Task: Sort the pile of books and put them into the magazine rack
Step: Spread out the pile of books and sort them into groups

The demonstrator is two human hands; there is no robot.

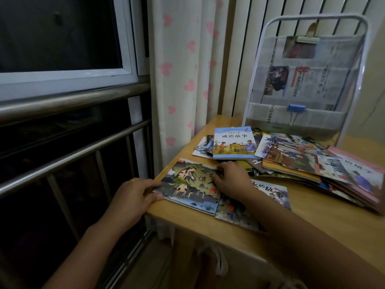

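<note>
A dark illustrated picture book (187, 184) lies at the near left corner of the wooden table (325, 217). My left hand (135, 195) grips its left edge, thumb on the cover. My right hand (231, 178) rests on its right side, fingers curled on the cover. Under my right forearm lies a second thin book (273, 195). Behind them spreads a loose pile of books (302, 161), with a blue-bordered book (234, 142) on top at the left. The white-framed magazine rack (308, 80) stands at the back, its clear pockets holding newspapers.
A blue binder clip (295, 110) hangs on the rack's lower pocket, and a metal clip (308, 40) is at its top. A heart-print curtain (187, 80) hangs left of the table. Steel window rails (73, 155) run along the left.
</note>
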